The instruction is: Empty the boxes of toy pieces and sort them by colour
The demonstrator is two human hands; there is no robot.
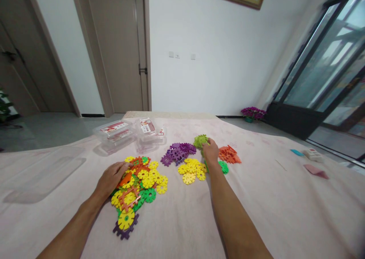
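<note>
My left hand (111, 178) lies along the left side of a mixed pile of yellow, green and orange plastic snowflake discs and square pieces (147, 182). Its fingers stretch over the pile's edge, beside an orange piece (125, 180). At the far side, my right hand (211, 151) has its fingers closed at the edge of a light green heap (200, 140), seemingly on a light green piece; the fingertips are partly hidden. Around it are a purple heap (178, 152), a yellow disc heap (190, 169), an orange-red heap (229, 154) and green discs (224, 167), partly behind my forearm.
Clear plastic boxes with labels (115, 131) (149, 131) stand at the back left, and a transparent tray or lid (42, 175) lies at the left. On the right of the pink cloth (176, 221) are a small white box (313, 155), a pink item (316, 171) and a blue item (297, 152).
</note>
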